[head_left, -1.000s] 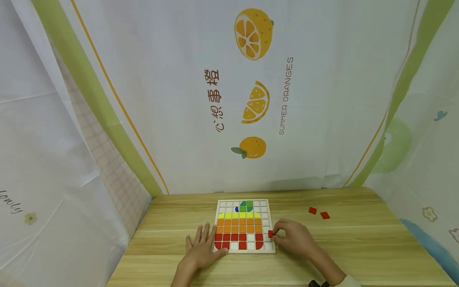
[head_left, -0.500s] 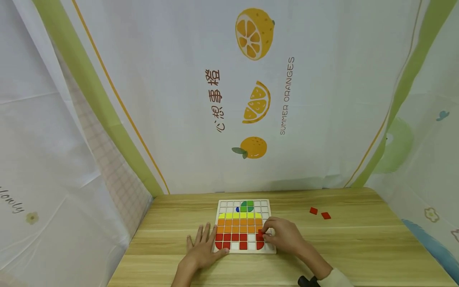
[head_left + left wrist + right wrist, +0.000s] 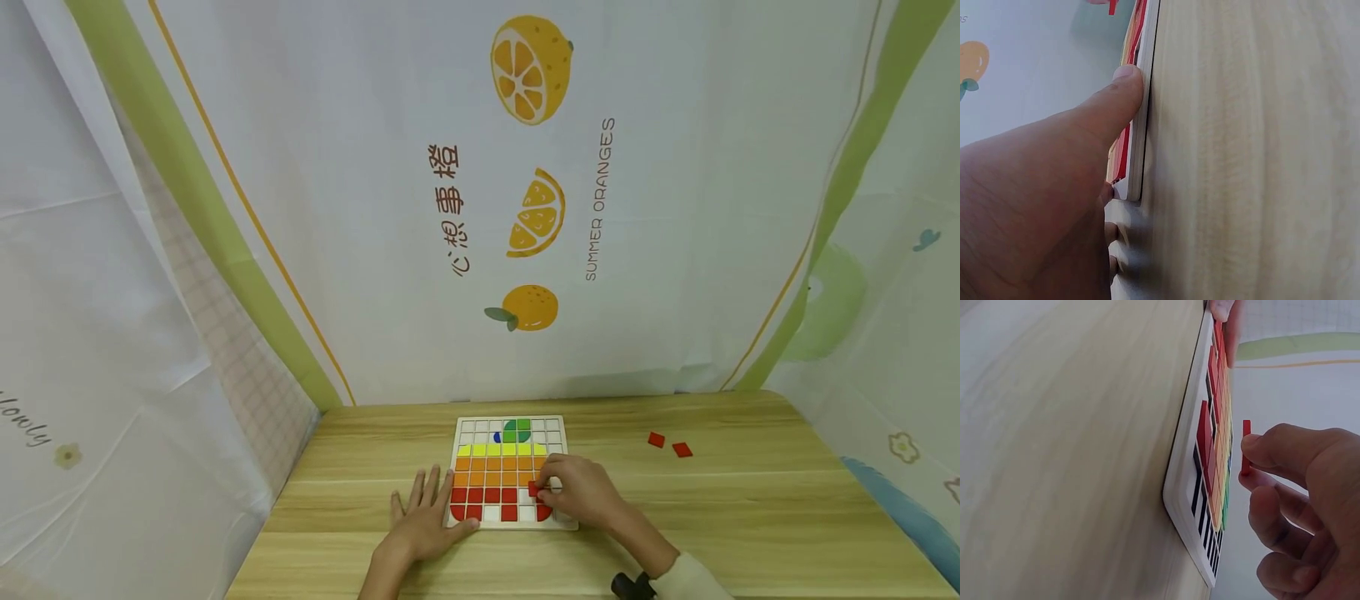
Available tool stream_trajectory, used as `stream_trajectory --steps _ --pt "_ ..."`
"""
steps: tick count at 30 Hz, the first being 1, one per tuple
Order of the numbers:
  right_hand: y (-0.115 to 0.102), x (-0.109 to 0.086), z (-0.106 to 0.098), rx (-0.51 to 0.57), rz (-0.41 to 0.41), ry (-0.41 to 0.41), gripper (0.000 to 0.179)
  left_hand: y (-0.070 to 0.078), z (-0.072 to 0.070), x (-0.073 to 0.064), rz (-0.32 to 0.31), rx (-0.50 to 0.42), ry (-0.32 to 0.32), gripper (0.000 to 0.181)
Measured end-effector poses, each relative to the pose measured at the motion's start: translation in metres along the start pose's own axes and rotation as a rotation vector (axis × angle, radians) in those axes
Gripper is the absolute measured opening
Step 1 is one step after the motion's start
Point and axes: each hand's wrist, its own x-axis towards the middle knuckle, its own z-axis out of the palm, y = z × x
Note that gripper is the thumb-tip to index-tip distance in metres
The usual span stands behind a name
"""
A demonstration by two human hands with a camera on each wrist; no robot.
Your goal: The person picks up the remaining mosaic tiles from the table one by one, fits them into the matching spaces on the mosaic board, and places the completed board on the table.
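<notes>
A white gridded puzzle board [image 3: 557, 427] lies on the wooden table, with rows of yellow, orange and red tiles and a small green and blue group at its top. My right hand [image 3: 583, 490] pinches a red square tile [image 3: 1246, 447] between thumb and fingertip. In the right wrist view that tile is raised above the board. Several white cells show among the red tiles in the two lowest rows. My left hand [image 3: 422, 523] lies spread at the board's left side, its thumb [image 3: 1124, 94] on the lower edge and its fingers straight.
Two loose red tiles [image 3: 656, 440] lie on the table [image 3: 720, 517] to the right of the board. A white curtain [image 3: 390, 333] printed with oranges hangs behind the table. A black object [image 3: 632, 586] sits at the right wrist by the sleeve.
My right hand has moved left with the red tile, from the board's right edge to over the lower red rows. The left hand has stayed in place.
</notes>
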Motion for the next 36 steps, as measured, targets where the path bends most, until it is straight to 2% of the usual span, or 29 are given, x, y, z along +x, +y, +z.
stream_trajectory --steps 8,21,36 --pt "-0.008 0.005 0.007 -0.005 0.022 -0.045 0.007 0.000 0.001 0.000 0.000 -0.004 0.006 0.106" --pt "-0.008 0.009 0.018 -0.052 -0.015 -0.055 0.005 -0.002 0.004 0.002 -0.010 0.005 0.010 0.104" --pt "-0.013 0.008 0.014 -0.062 -0.018 -0.093 0.006 0.000 0.003 0.000 0.002 0.007 0.000 0.109"
